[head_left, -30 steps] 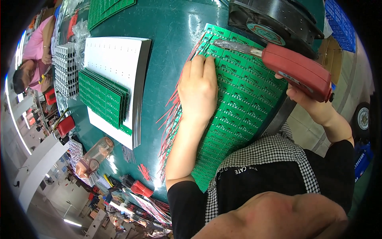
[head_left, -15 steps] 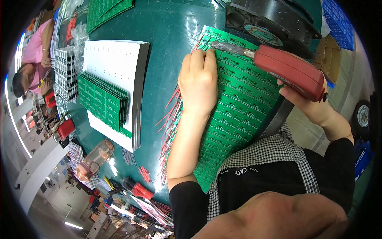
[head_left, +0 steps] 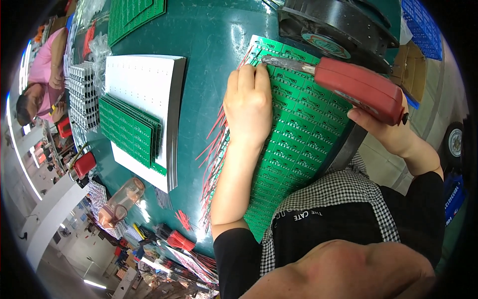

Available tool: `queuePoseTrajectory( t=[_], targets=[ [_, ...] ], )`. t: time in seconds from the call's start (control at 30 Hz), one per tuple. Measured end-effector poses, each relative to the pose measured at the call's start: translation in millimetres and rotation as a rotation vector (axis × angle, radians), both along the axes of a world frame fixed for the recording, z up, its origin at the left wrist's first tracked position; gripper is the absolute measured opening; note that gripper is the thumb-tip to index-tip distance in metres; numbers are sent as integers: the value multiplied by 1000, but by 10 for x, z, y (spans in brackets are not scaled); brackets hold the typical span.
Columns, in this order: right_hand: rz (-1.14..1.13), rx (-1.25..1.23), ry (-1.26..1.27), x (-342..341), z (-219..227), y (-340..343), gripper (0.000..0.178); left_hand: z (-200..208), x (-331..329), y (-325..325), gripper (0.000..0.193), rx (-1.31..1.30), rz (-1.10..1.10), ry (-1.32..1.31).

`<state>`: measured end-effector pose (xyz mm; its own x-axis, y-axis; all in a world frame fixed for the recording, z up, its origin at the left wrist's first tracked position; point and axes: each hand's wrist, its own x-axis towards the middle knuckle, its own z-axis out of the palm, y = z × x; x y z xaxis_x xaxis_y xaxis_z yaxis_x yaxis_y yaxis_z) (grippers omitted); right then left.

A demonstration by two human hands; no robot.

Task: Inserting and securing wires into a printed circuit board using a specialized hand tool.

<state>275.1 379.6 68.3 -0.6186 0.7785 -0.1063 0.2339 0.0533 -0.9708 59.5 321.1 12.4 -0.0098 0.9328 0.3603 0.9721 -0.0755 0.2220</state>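
A long green circuit board panel (head_left: 298, 134), printed with repeated rows of small units, lies in front of me on the table. Thin red and dark wires (head_left: 215, 139) fan out along its left edge. My left hand (head_left: 249, 102) is over that edge, its fingers closed in a pinch on a wire near the top corner; the fingertips are partly hidden. My right hand (head_left: 381, 124) grips a red soldering gun (head_left: 356, 87) from below, mostly behind its housing. The gun's dark metal tip (head_left: 274, 60) points left and ends right beside my left fingertips, over the board.
A black fan (head_left: 343, 30) stands beyond the board. Left are a white panel stack (head_left: 144, 70) with green boards (head_left: 127, 129) on it, a clear bottle (head_left: 122, 199) and red wire bundles (head_left: 180, 240). A person in pink (head_left: 42, 74) works at far left.
The view has shifted slightly. Both hands and the soldering gun keep nearly the same place over the board, with the tip still beside my left fingers.
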Motion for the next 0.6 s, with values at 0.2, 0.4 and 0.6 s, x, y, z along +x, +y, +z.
queuePoseTrajectory(
  t=[0.2,0.4,0.6],
  targets=[
    [12,4,-40,52,-4,2,28,2,6,-4,24,-2,0,20],
    [-3,-7,7,44,-11,-13,27,13,17,-9,24,1,-3,23],
    [5,-62,41,44,28,-22,24,35,18,-38,21,9,31,-108]
  ],
)
